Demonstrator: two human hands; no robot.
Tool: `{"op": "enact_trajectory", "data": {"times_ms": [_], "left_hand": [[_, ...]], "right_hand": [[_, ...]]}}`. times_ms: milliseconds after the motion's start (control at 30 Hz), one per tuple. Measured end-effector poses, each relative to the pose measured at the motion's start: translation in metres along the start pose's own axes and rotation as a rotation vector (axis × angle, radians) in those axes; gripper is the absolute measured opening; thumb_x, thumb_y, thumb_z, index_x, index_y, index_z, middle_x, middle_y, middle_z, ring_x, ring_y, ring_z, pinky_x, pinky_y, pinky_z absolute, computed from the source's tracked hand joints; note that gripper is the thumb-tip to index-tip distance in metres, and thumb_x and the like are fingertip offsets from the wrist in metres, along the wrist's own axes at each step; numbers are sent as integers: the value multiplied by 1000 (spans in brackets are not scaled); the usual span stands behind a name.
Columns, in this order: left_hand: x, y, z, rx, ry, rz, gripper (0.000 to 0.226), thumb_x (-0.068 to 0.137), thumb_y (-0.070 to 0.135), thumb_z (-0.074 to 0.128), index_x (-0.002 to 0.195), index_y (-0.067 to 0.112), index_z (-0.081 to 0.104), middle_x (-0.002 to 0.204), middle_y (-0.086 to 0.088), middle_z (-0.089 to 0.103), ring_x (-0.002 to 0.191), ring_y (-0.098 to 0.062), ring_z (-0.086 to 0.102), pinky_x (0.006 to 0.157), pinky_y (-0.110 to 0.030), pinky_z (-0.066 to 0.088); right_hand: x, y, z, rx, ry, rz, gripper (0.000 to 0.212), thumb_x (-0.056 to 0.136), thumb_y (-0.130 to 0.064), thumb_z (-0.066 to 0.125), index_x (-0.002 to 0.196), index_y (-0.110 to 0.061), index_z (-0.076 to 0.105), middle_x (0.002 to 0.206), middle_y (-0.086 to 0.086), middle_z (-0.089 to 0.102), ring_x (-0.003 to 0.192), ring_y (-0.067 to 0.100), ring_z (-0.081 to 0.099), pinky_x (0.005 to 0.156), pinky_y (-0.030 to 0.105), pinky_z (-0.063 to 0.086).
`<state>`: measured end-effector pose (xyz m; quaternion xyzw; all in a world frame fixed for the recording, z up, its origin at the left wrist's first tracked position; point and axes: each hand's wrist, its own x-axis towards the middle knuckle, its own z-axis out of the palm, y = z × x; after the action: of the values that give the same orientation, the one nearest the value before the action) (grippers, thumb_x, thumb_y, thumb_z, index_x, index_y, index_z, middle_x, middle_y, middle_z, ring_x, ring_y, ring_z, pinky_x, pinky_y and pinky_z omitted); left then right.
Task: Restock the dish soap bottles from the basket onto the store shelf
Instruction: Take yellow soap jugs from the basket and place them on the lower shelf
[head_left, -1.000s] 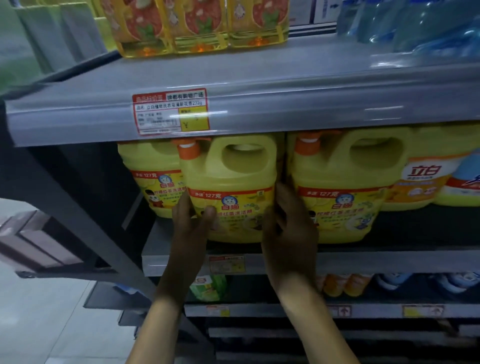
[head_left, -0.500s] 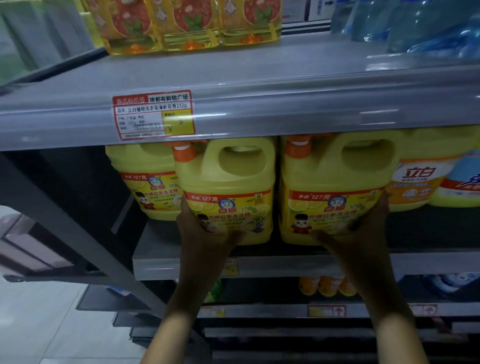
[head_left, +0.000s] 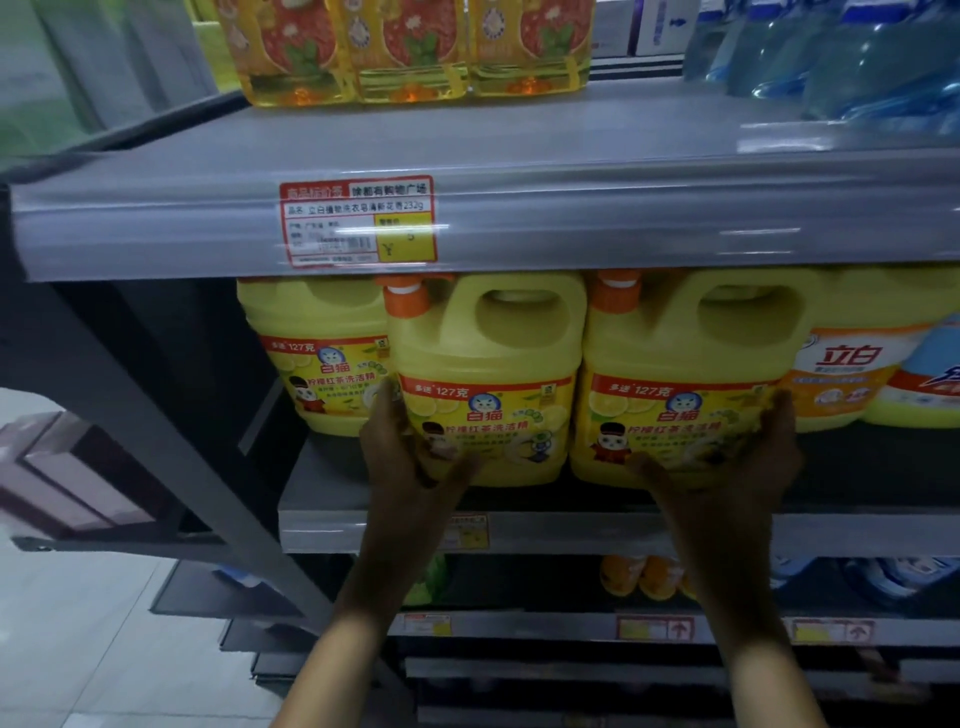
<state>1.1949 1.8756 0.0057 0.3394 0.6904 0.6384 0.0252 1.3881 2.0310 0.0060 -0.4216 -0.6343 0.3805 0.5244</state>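
Note:
Three yellow dish soap jugs with orange caps stand on the grey middle shelf (head_left: 587, 530). One jug (head_left: 317, 358) sits further back on the left. My left hand (head_left: 410, 467) grips the lower left corner of the middle jug (head_left: 488, 358), thumb across its label and fingers along its left side. My right hand (head_left: 737, 488) grips the lower right corner of the right jug (head_left: 691, 358), thumb under the label. Both front jugs stand upright and side by side near the shelf's front edge. The basket is out of view.
The upper shelf (head_left: 571, 223) with a red price tag (head_left: 358, 223) hangs low over the jug tops. Oil bottles (head_left: 410, 47) and blue bottles (head_left: 852, 57) stand on it. Other detergent bottles (head_left: 852, 374) stand right of the jugs. Lower shelves hold small items.
One second ago both hands held the middle jug. My right hand has moved over to the right jug's lower right corner, and my left hand has slid lower on the middle jug.

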Motion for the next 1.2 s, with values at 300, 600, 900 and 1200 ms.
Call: {"op": "enact_trajectory", "data": {"times_ms": [300, 600, 900, 1200], "left_hand": [[51, -26, -66, 225, 241, -282, 129, 69, 47, 87, 161, 33, -3, 166, -12, 7, 152, -32, 18, 118, -56, 29], [52, -33, -63, 229, 183, -221, 108, 86, 36, 77, 161, 22, 2, 165, -10, 16, 146, -24, 32, 101, -28, 27], [1, 5, -53, 438, 107, 34, 76, 88, 11, 69, 154, 7, 30, 150, -25, 31, 140, -34, 35, 110, -31, 35], [-108, 92, 71, 439, -510, 448, 18, 92, 14, 65, 110, 10, 65, 98, -7, 60, 83, -28, 58, 65, -31, 40]], "right_hand": [[-80, -39, 83, -226, -126, -378, 79, 70, -15, 90, 135, -14, 45, 134, 19, 42, 125, 23, 39, 107, 6, 23], [-82, -37, 104, -246, -14, -284, 69, 78, -9, 83, 133, -21, 43, 135, 17, 40, 121, 28, 48, 98, -3, 26], [-105, -32, 60, -378, -55, -72, 37, 91, -11, 68, 126, -7, 55, 128, 12, 48, 115, 11, 41, 96, 13, 33], [-110, -23, -140, -628, -115, 283, 25, 98, -29, 59, 121, -20, 59, 118, 1, 51, 105, 20, 54, 84, 34, 45]]}}
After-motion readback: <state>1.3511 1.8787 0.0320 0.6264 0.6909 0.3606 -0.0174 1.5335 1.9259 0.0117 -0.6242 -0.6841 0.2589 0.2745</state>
